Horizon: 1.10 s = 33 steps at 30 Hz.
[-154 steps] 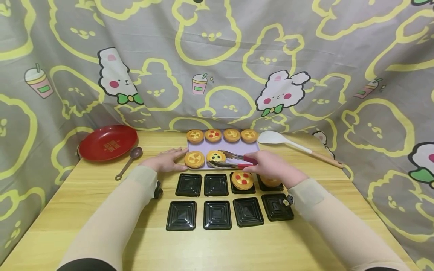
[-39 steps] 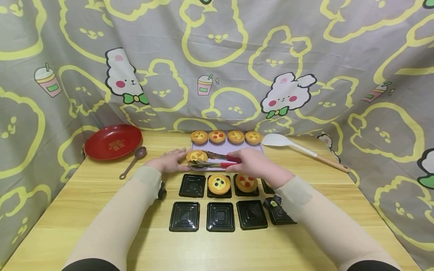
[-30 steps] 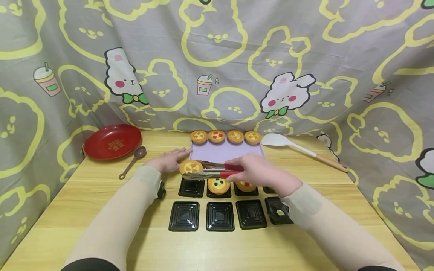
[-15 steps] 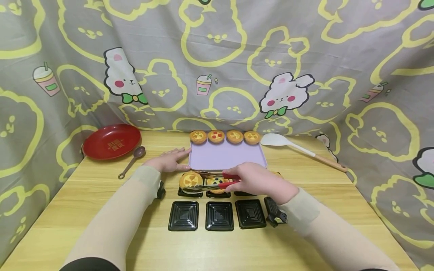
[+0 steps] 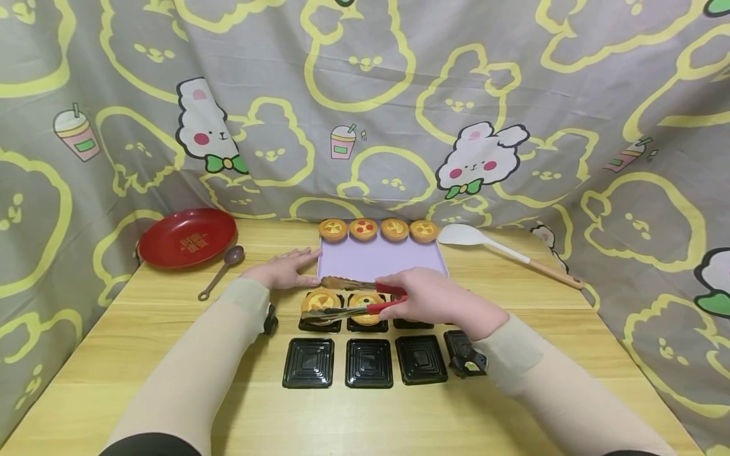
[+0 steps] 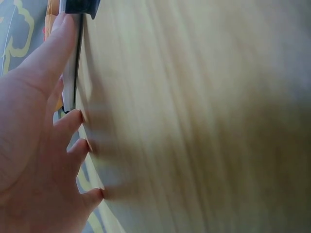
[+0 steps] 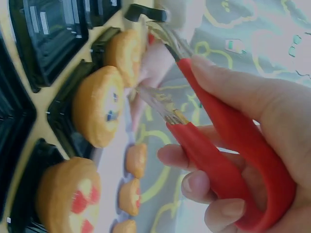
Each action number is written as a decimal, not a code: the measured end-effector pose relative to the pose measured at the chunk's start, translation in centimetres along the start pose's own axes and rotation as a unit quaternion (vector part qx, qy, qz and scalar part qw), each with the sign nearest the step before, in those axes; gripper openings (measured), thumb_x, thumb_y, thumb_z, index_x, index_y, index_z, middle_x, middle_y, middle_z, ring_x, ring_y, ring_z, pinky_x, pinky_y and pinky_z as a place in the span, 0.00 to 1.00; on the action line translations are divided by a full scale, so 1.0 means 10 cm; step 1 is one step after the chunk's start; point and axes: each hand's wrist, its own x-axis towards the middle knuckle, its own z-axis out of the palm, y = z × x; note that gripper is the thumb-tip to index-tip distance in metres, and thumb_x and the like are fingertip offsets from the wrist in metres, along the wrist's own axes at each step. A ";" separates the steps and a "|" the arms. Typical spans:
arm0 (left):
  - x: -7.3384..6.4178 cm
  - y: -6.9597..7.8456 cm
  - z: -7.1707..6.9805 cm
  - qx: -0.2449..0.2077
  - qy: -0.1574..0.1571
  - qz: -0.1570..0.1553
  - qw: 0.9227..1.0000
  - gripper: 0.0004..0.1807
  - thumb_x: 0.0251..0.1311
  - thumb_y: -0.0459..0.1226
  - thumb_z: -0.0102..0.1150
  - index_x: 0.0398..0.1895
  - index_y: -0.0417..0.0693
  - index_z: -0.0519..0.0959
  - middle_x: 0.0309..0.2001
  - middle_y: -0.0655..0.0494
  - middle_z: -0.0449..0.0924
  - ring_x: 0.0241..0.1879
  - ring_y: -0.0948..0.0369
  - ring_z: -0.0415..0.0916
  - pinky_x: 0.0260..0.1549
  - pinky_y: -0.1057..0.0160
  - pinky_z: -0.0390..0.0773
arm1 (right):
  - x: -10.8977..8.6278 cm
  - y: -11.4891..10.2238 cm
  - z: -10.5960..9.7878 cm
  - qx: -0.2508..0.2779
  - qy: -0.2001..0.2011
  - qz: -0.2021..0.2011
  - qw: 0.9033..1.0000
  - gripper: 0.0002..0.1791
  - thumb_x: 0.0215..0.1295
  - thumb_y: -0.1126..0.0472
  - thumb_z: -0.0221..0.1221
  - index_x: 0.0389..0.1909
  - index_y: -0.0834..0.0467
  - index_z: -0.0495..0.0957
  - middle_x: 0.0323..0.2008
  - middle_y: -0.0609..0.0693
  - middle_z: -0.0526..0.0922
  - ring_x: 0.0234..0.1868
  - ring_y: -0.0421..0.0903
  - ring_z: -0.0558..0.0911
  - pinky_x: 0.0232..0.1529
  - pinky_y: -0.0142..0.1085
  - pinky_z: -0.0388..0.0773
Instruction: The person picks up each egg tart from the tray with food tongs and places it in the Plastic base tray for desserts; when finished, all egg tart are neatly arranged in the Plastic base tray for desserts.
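Four black trays [image 5: 369,363] sit closest on the wooden tabletop [image 5: 365,418]. Past them, the right hand [image 5: 430,296] has its fingers clamped on red tongs [image 5: 379,309], and the tongs' two long arms are apart by a yellow tart [image 5: 320,300] that sits on the next row's left black tray. Farther back, the left hand [image 5: 282,269], fingers apart, touches a purple tray [image 5: 376,259] with four little tarts [image 5: 363,230] along its far edge.

Gold characters [image 5: 195,242] — on red plate [image 5: 162,239], illegible
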 end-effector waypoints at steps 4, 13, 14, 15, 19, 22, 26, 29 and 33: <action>0.00 -0.01 0.01 -0.003 0.001 -0.002 1.000 0.47 0.65 0.56 0.57 0.80 0.56 0.45 0.78 0.42 0.38 0.75 0.41 0.34 0.68 0.33 0.35 | 0.00 0.06 -0.11 0.070 0.024 -0.006 0.997 0.36 0.58 0.43 0.69 0.64 0.57 0.76 0.48 0.48 0.85 0.38 0.42 0.82 0.45 0.41 0.80; 0.01 -0.02 0.01 0.002 0.010 0.000 1.000 0.47 0.65 0.57 0.57 0.80 0.53 0.47 0.78 0.40 0.40 0.75 0.39 0.36 0.67 0.32 0.36 | 0.00 0.50 -0.41 0.087 0.109 0.078 0.987 0.42 0.57 0.39 0.69 0.67 0.59 0.73 0.50 0.53 0.84 0.37 0.45 0.80 0.42 0.41 0.79; 0.02 -0.02 0.01 0.002 0.010 -0.002 1.000 0.48 0.65 0.57 0.57 0.80 0.53 0.47 0.78 0.40 0.40 0.75 0.39 0.36 0.67 0.32 0.36 | 0.01 0.58 -0.43 0.086 0.112 0.094 0.986 0.42 0.57 0.39 0.68 0.67 0.59 0.72 0.50 0.54 0.84 0.38 0.47 0.80 0.42 0.42 0.78; 0.02 -0.03 0.01 0.003 0.010 -0.003 1.000 0.47 0.65 0.57 0.57 0.80 0.53 0.47 0.78 0.40 0.40 0.75 0.39 0.36 0.67 0.32 0.36 | 0.00 0.67 -0.44 0.085 0.114 0.110 0.984 0.42 0.58 0.39 0.67 0.68 0.60 0.71 0.51 0.56 0.83 0.38 0.48 0.80 0.42 0.43 0.78; 0.02 -0.03 0.01 0.000 0.009 -0.004 1.000 0.47 0.65 0.57 0.57 0.80 0.53 0.47 0.78 0.40 0.40 0.75 0.39 0.36 0.67 0.32 0.36 | -0.03 1.03 -0.47 0.073 0.114 0.171 0.976 0.45 0.61 0.36 0.64 0.70 0.61 0.67 0.52 0.61 0.81 0.42 0.54 0.80 0.44 0.47 0.77; 0.02 -0.02 0.01 -0.005 0.008 -0.003 1.000 0.48 0.65 0.57 0.58 0.80 0.53 0.47 0.78 0.40 0.39 0.75 0.39 0.35 0.67 0.32 0.35 | -0.07 1.27 -0.47 0.057 0.110 0.205 0.971 0.47 0.62 0.35 0.61 0.71 0.64 0.65 0.56 0.65 0.79 0.49 0.58 0.79 0.48 0.52 0.76; 0.02 -0.03 0.02 -0.004 0.005 -0.004 1.000 0.49 0.64 0.60 0.56 0.80 0.56 0.45 0.78 0.42 0.38 0.75 0.40 0.34 0.68 0.33 0.34 | -0.12 1.50 -0.42 0.044 0.109 0.233 0.965 0.49 0.61 0.33 0.61 0.70 0.66 0.65 0.59 0.68 0.75 0.55 0.63 0.76 0.54 0.57 0.72; 0.06 -0.06 0.04 0.001 0.010 -0.001 1.000 0.49 0.63 0.63 0.55 0.80 0.56 0.45 0.78 0.41 0.39 0.75 0.39 0.34 0.68 0.33 0.34 | -0.15 1.62 -0.38 0.036 0.106 0.242 0.964 0.48 0.61 0.33 0.61 0.69 0.66 0.67 0.56 0.68 0.77 0.53 0.63 0.77 0.53 0.57 0.72; 0.07 -0.08 0.05 0.006 0.014 0.001 1.000 0.49 0.63 0.61 0.56 0.80 0.55 0.46 0.78 0.40 0.40 0.75 0.39 0.36 0.68 0.32 0.36 | -0.15 1.72 -0.32 0.025 0.099 0.251 0.962 0.45 0.62 0.35 0.62 0.68 0.65 0.68 0.55 0.67 0.79 0.52 0.63 0.77 0.53 0.58 0.72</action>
